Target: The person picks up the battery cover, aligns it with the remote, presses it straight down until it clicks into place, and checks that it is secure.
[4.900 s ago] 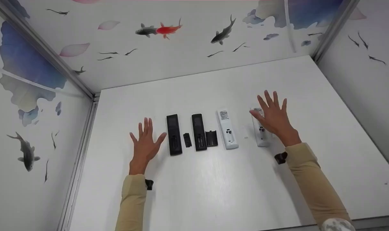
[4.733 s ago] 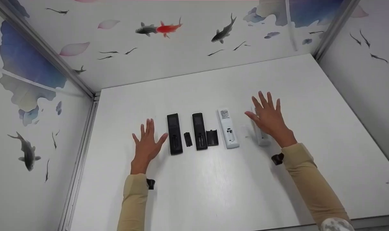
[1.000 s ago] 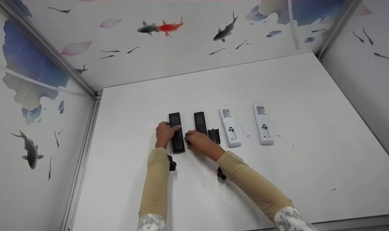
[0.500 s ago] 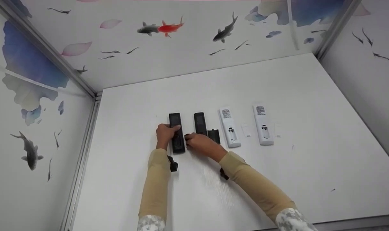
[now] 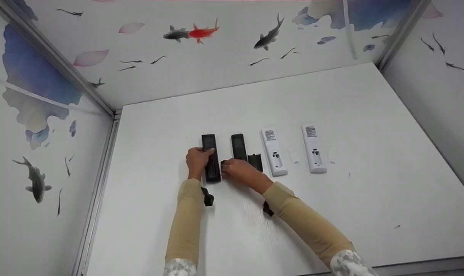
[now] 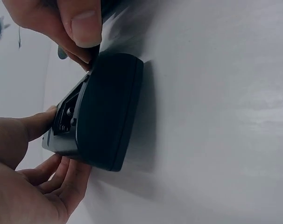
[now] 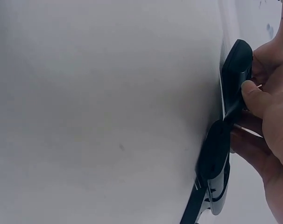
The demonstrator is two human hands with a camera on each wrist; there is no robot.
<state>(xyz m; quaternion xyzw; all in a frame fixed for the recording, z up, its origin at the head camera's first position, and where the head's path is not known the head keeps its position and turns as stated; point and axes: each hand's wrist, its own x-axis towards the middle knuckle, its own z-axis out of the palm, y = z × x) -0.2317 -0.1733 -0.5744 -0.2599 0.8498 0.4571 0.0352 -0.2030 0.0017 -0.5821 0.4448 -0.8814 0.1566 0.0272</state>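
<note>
Fingers of the left hand (image 5: pixel 196 160) are curled round the leftmost remote (image 5: pixel 212 169); a small cover (image 5: pixel 223 163) is pinched by the right hand (image 5: pixel 239 171).

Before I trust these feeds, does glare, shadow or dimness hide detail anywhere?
Left wrist: pale glare on the tabletop, a shadow beside the black remote, yet springs show in its bay; head: that bay reads dark, with little detail; right wrist: tabletop greyish, without strong glare.

Left fingers (image 6: pixel 76 179) curled, right fingers (image 7: pixel 252 148) pinching
</note>
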